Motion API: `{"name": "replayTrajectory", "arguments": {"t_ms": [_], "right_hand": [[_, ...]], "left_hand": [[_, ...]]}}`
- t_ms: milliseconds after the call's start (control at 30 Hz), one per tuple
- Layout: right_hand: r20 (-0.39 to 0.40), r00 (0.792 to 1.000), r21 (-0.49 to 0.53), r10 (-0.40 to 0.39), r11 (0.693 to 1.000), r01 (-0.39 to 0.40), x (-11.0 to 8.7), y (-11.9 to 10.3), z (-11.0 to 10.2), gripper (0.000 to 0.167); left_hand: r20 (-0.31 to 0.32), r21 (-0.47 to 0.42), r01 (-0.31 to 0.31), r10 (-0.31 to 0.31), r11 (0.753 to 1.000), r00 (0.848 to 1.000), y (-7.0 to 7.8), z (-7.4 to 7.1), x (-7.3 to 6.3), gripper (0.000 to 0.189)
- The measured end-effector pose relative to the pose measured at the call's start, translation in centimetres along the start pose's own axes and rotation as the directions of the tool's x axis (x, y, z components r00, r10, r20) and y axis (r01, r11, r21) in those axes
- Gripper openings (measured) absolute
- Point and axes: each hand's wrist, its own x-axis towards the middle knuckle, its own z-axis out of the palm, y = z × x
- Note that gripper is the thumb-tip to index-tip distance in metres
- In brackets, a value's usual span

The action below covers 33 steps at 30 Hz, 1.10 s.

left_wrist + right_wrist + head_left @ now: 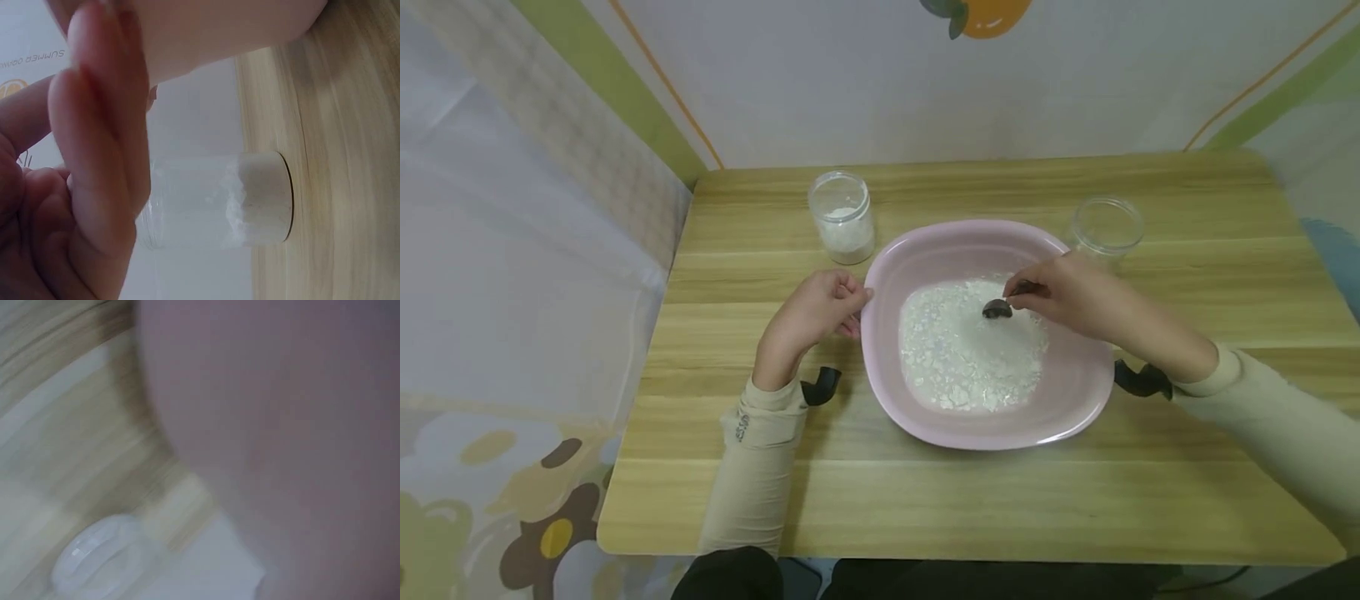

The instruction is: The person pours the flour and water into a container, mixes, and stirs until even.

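A pink plastic basin (992, 437) stands on the table, with white powder, clumpy and wet-looking, in whitish liquid (973, 350) on its bottom. My left hand (816, 312) is at the basin's left rim, thumb on the edge and curled fingers against the outer side. In the left wrist view the fingers (103, 137) reach up to the basin wall (206, 31). Over the powder, my right hand (1060, 292) pinches the handle of a small dark spoon (997, 309), its bowl hanging inside the basin. The right wrist view is blurred and hides the spoon.
Behind the basin's left side stands a clear jar (846, 229) partly filled with white powder. Another clear jar (1107, 227) stands at the back right, partly behind my right wrist. The wooden table (970, 508) meets a printed cloth backdrop (880, 92).
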Motion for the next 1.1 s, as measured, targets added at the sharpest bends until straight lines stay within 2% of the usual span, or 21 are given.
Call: {"name": "replayTrajectory", "arguments": {"t_ms": [200, 433, 667, 800, 867, 967, 1100], "right_hand": [[-0.014, 0.998, 0.007, -0.062, 0.998, 0.062, 0.4, 0.0, 0.3, 0.008], [-0.061, 0.997, -0.030, -0.042, 0.999, 0.040, 0.5, 0.9, 0.3, 0.010], [0.074, 0.996, 0.022, -0.045, 0.999, 0.043, 0.0, -1.0, 0.1, 0.010], [0.116, 0.989, 0.077, -0.091, 0.994, 0.083, -0.6, -1.7, 0.4, 0.010], [0.110, 0.984, 0.110, -0.139, 0.986, 0.127, -0.6, -1.9, 0.7, 0.011], [0.072, 0.982, 0.100, -0.173, 0.981, 0.166, -0.1, -1.7, 1.0, 0.012], [0.020, 0.994, 0.027, -0.103, 0.994, 0.103, 0.5, -0.6, 0.9, 0.012]], "left_hand": [[-0.012, 0.041, -0.021, 0.021, 0.999, 1.000, 0.0, -0.2, 0.0, 0.024], [-0.013, 0.035, -0.020, 0.021, 0.999, 1.000, 0.0, -0.2, -0.1, 0.025], [-0.016, 0.032, -0.008, 0.009, 0.999, 1.000, 0.0, -0.3, -0.2, 0.026], [-0.017, 0.031, -0.010, 0.011, 0.999, 1.000, 0.1, -0.2, -0.1, 0.027], [-0.020, 0.037, -0.007, 0.008, 0.999, 1.000, 0.1, -0.2, -0.1, 0.027], [-0.027, 0.045, -0.001, 0.002, 0.999, 1.000, 0.1, -0.1, -0.2, 0.027], [-0.022, 0.056, -0.002, 0.003, 0.998, 1.000, 0.1, -0.1, -0.2, 0.027]]}}
